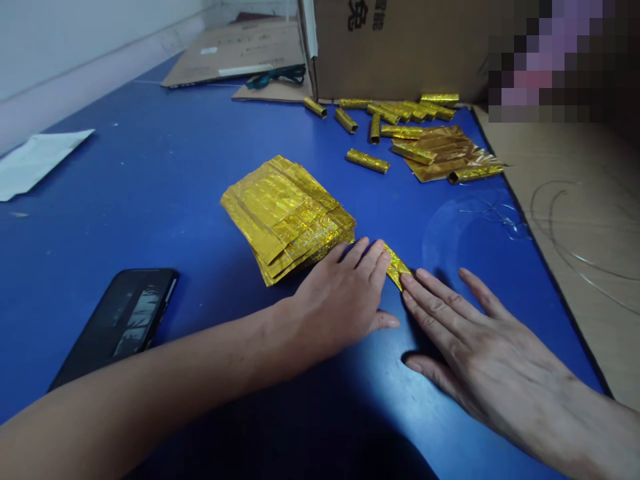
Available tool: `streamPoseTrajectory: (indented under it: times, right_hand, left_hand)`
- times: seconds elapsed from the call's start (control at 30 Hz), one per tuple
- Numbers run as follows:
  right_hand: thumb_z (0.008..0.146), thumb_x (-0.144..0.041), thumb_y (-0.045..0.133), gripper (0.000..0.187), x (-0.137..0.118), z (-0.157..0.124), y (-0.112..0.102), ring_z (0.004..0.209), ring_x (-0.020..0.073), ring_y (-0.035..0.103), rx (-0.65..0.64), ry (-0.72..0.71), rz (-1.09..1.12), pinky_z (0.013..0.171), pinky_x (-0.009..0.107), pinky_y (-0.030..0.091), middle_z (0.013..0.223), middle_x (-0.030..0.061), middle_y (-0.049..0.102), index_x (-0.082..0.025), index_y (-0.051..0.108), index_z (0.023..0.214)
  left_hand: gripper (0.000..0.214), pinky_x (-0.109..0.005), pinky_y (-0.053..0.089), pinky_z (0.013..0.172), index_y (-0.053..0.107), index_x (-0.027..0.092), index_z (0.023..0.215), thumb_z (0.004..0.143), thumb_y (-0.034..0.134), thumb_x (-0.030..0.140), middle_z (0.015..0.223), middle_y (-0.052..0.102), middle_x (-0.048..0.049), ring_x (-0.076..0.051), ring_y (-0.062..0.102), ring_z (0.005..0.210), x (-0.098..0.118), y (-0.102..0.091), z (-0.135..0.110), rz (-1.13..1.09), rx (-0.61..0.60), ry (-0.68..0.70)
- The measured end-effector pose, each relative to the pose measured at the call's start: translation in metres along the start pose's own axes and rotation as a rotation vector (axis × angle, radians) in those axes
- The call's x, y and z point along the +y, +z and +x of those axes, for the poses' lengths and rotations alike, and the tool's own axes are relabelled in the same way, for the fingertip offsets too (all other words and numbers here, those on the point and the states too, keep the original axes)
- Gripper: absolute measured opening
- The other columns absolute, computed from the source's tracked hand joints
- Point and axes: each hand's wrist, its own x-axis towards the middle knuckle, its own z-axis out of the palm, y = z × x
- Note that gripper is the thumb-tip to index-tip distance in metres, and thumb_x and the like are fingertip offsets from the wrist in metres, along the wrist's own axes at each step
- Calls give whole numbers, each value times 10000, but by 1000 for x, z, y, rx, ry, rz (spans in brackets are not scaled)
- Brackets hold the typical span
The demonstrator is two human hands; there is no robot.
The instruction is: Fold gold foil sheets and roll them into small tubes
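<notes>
My left hand (343, 297) lies flat on the blue table (165, 200), fingers stretched out and together, its fingertips on one end of a small gold foil piece (397, 267). My right hand (467, 340) also lies flat with fingers spread, its fingertips touching the other end of that foil piece. The foil shows only between the two hands; the rest is covered. Just left of my left hand sits a thick stack of gold foil sheets (287, 217).
Several rolled gold foil tubes (367, 160) and loose foil sheets (443, 153) lie at the back by a cardboard box (400, 47). A black phone (120, 323) rests at the front left. White paper (35, 160) lies far left. Flat cardboard (575, 220) borders the right.
</notes>
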Motion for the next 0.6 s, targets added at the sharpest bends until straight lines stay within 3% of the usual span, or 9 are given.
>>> streamPoseTrajectory:
  times: [0.23, 0.43, 0.6]
  right_hand:
    - [806, -412, 436, 529, 3, 0, -2, 1234, 314, 258, -37, -52, -19, 954, 565, 229, 1327, 145, 355, -68, 453, 1209]
    - [816, -425, 421, 530, 4, 2, -4, 1218, 291, 301, -56, -56, 22, 980, 548, 199, 1300, 167, 388, -52, 471, 1188]
    - [797, -416, 458, 584, 7, 1, -5, 1206, 283, 324, -72, -92, 69, 962, 483, 302, 1298, 210, 369, -18, 423, 1223]
  left_hand:
    - [800, -406, 191, 993, 252, 81, 1313, 759, 322, 654, 1382, 223, -138, -290, 185, 1262, -13, 4, 6, -113, -15, 69]
    - [800, -423, 160, 1000, 235, 83, 1317, 763, 305, 655, 1394, 189, -129, -289, 144, 1272, -16, 6, 8, -152, -1, 93]
    - [805, -425, 158, 999, 222, 83, 1320, 763, 296, 658, 1395, 179, -138, -283, 133, 1276, -18, 7, 8, -151, -14, 102]
